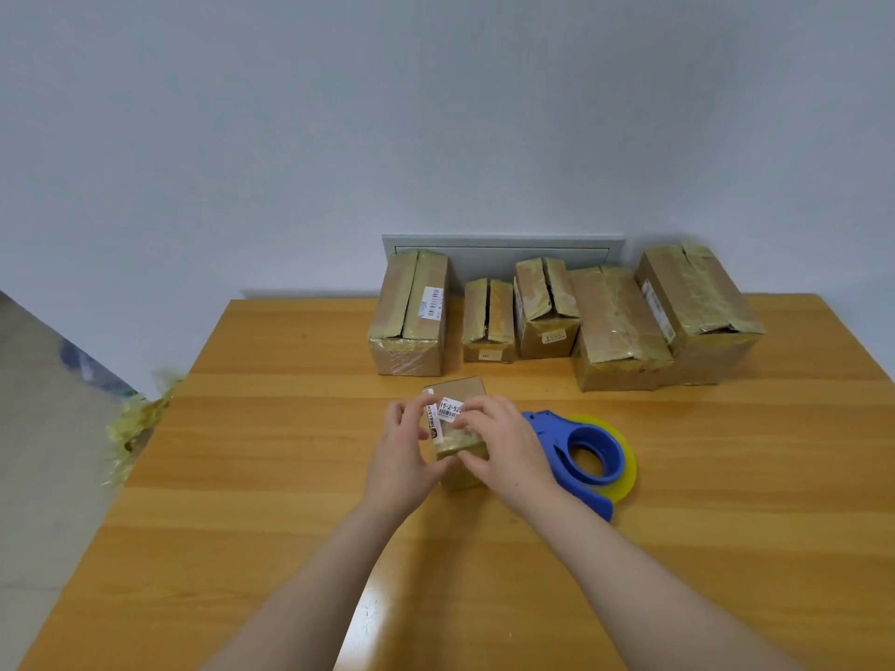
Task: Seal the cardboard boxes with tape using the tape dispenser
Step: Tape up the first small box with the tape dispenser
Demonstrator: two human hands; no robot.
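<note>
A small cardboard box (457,394) with a white barcode label stands at the middle of the wooden table (290,501). My left hand (404,457) grips its left side, fingers curled over the top edge. My right hand (503,447) holds its right side, thumb on the near face. A blue tape dispenser (581,452) with a yellowish tape roll lies flat just right of my right hand, untouched.
Several larger cardboard boxes stand in a row at the back: a tall one (411,314), a small one (486,322), another (545,307), and two big ones (615,326) (697,302) at the right. Crumpled yellowish tape scraps (138,423) hang off the table's left edge.
</note>
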